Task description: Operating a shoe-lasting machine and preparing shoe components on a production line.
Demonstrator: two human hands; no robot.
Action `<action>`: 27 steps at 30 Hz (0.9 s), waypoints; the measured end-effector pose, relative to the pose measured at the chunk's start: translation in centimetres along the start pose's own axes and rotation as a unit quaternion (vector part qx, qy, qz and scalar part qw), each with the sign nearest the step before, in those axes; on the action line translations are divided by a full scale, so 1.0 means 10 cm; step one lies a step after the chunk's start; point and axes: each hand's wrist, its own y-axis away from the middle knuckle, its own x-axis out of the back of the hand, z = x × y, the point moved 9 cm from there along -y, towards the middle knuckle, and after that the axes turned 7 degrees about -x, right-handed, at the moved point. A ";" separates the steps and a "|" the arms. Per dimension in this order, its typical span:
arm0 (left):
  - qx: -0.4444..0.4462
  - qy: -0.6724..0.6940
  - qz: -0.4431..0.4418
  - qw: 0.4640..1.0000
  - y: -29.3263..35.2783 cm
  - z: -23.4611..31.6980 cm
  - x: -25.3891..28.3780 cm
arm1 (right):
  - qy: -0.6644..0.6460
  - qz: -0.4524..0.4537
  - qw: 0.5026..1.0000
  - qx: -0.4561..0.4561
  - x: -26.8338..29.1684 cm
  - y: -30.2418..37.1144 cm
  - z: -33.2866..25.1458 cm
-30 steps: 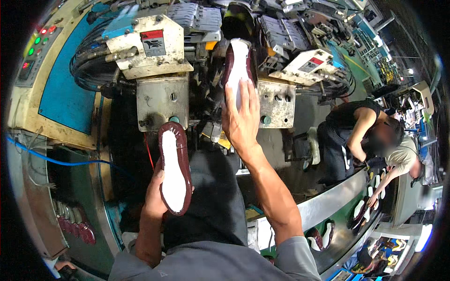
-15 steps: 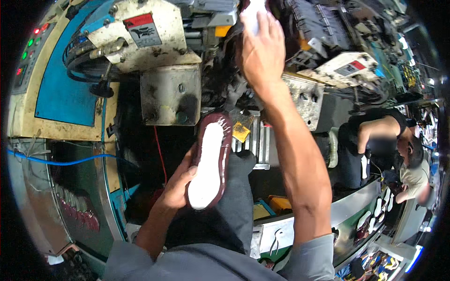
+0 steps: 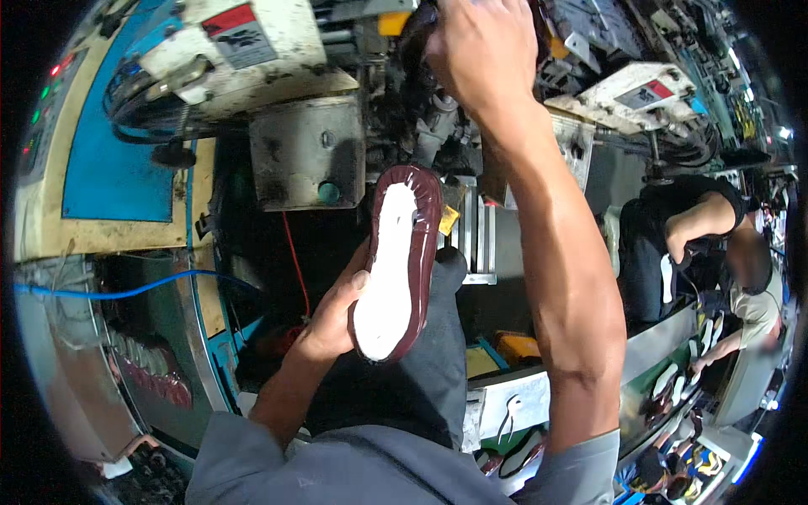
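My left hand (image 3: 332,316) is closed round a glossy maroon shoe upper (image 3: 427,261). Its white insole bottom (image 3: 389,278) faces up, toe end away from me, and my thumb presses on the edge of the white. At the top edge of the view, my right hand (image 3: 488,55) is curled over a dark maroon shoe (image 3: 425,21) at the machine. The fingertips and most of that shoe are hidden or cut off. Below that hand is a grimy metal machine part (image 3: 433,126).
Stained machine housings flank the work spot, with a metal box (image 3: 307,151) at left and a blue-panelled cabinet (image 3: 126,151) beyond it. A blue hose (image 3: 143,288) crosses at left. Pliers (image 3: 510,417) lie on a pale surface. More shoes stand in a side trough (image 3: 151,370). Co-workers are at right.
The shoe in my left hand has moved a little right and away from me, and stands more upright. My right hand has bent more; the white shoe bottom under it no longer shows.
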 end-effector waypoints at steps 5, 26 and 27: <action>-0.067 -0.016 -0.012 0.998 0.27 0.15 -0.16 | -0.208 -0.110 0.955 -0.183 0.31 1.07 -0.37; -0.083 -0.326 -0.080 0.938 1.42 -0.80 -0.96 | -0.726 0.044 0.489 -0.482 1.25 3.73 -0.98; -0.059 -0.310 -0.070 0.946 1.45 -0.83 -0.93 | -0.727 0.045 0.488 -0.481 1.33 3.75 -1.01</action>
